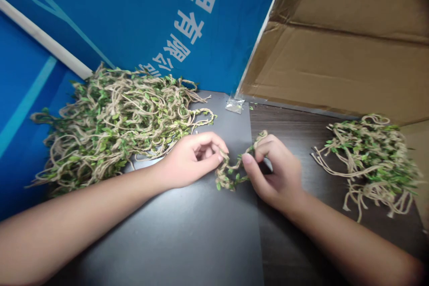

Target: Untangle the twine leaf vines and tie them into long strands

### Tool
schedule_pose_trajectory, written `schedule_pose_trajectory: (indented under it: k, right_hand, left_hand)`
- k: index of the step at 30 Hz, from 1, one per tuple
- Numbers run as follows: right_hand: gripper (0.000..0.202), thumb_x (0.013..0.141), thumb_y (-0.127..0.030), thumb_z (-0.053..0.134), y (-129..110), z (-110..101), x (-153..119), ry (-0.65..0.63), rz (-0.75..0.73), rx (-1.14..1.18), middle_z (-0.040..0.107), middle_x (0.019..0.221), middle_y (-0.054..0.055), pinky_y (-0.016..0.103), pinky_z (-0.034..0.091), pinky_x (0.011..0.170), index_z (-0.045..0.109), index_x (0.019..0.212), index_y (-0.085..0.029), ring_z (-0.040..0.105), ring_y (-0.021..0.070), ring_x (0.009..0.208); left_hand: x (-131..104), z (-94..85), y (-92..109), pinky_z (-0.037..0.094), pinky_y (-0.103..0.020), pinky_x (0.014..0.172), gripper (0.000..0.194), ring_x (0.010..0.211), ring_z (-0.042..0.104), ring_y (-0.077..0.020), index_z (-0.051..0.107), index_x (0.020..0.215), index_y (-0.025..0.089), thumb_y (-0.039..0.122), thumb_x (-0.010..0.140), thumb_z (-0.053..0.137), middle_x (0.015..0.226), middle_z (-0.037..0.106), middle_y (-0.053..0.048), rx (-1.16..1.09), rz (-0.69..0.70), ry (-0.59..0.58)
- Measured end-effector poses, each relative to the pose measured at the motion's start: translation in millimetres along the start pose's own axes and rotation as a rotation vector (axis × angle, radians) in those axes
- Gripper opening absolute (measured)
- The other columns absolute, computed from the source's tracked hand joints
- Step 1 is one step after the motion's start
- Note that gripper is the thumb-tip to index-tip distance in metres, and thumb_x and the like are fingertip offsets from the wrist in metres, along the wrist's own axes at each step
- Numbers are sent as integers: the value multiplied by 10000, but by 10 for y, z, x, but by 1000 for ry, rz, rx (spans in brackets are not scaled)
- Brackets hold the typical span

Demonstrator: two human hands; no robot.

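Left hand (196, 158): pinching tan-twine, green-leaf garland (228, 179), seemingly unfinished
Right hand (276, 172): pinching it too
Larger garland heap (124, 120): frame left
Smaller garland heap (373, 156): frame right

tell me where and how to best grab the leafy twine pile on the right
The leafy twine pile is probably best gripped at its dense middle, from above and the left: cardboard stands behind it and along its right, while loose cord ends trail left and toward the viewer.
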State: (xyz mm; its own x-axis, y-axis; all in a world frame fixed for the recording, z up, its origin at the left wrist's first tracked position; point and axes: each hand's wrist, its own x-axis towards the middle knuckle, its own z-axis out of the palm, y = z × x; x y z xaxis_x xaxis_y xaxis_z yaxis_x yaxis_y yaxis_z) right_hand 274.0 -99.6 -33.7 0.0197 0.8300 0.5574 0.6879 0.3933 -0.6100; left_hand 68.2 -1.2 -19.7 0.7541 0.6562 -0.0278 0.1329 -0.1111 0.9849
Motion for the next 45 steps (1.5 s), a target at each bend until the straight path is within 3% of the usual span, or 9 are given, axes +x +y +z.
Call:
schedule_pose_trajectory:
  k: [5, 7, 10, 15, 18, 22, 26, 41, 45]
  right_hand:
    - [93, 907, -169, 680, -26, -48, 18, -8, -63, -130, 553, 1296, 141, 456, 520, 959, 669, 995, -197, 577, 276, 1178]
    - [178, 907, -165, 674, -20, -69, 24, 76, -45, -159, 561, 1277, 142, 471, 510, 966, 681, 1081, -203, 573, 283, 1182]
    - [188, 902, -138, 665, -17, -92, 30, 122, -148, -107, 636, 1001, 74, 411, 488, 864, 644, 1081, -193, 609, 214, 947]
    - [236, 929, -374, 723, 4, -9, 20, -347, -263, -31, 639, 858, 43, 360, 426, 729, 609, 969, -171, 566, 197, 810]
    - [188, 979, -343, 658, 38, 56, 5, -447, -292, -96, 621, 852, 43, 355, 392, 718, 595, 895, -187, 534, 199, 813]
    - [57, 1017, -194, 563, 59, 50, 11, -389, -202, 0, 668, 899, 39, 340, 428, 758, 607, 982, -195, 555, 180, 837]
    - [134, 971, -94, 565, 46, 4, 41, -269, -82, 86, 699, 947, 29, 323, 461, 803, 615, 1032, -202, 592, 156, 857]
    - [362, 933, 17, 448, 108, 24, -11, -209, -94, 80, 703, 1029, 44, 315, 513, 840, 634, 1146, -209, 636, 156, 934]
    - [384, 917, -4, 463, 80, 1, -15, -223, -72, 69, 672, 958, 34, 310, 501, 764, 615, 1201, -214, 607, 158, 842]
  left_hand:
    - [-5, -3, 0, 422, -219, 546, 147, 585, 549, -115, 680, 975, 131, 264, 915, 662, 693, 618, -12, 50, -1, 17]
    - [-3, -7, -2, 428, -225, 554, 133, 600, 551, -114, 683, 949, 134, 260, 908, 671, 730, 623, -19, 71, 29, 27]
    - [4, -14, -3, 435, -229, 575, 105, 634, 547, -107, 680, 877, 140, 242, 903, 673, 795, 613, -25, 137, 108, 42]
    - [2, -20, -9, 419, -236, 608, 104, 644, 519, -96, 684, 827, 152, 228, 897, 692, 789, 571, -9, 281, 223, 43]
    - [-4, -16, -1, 419, -240, 624, 91, 649, 518, -94, 677, 812, 153, 200, 888, 692, 807, 565, -10, 292, 260, 47]
    - [-4, -20, 33, 425, -244, 644, 131, 709, 548, -110, 634, 757, 145, 155, 884, 665, 854, 573, -30, 290, 305, 70]
    - [3, -38, 52, 435, -250, 676, 212, 758, 564, -125, 581, 720, 147, 161, 924, 636, 845, 589, -41, 291, 353, 99]
    - [-94, -66, -9, 422, -270, 612, 159, 718, 614, -154, 599, 873, 150, 261, 984, 574, 830, 678, -72, 132, 217, 1]
    - [-88, -46, -5, 374, -273, 592, 172, 624, 505, -122, 591, 813, 158, 234, 967, 592, 701, 585, -15, 242, 294, 139]
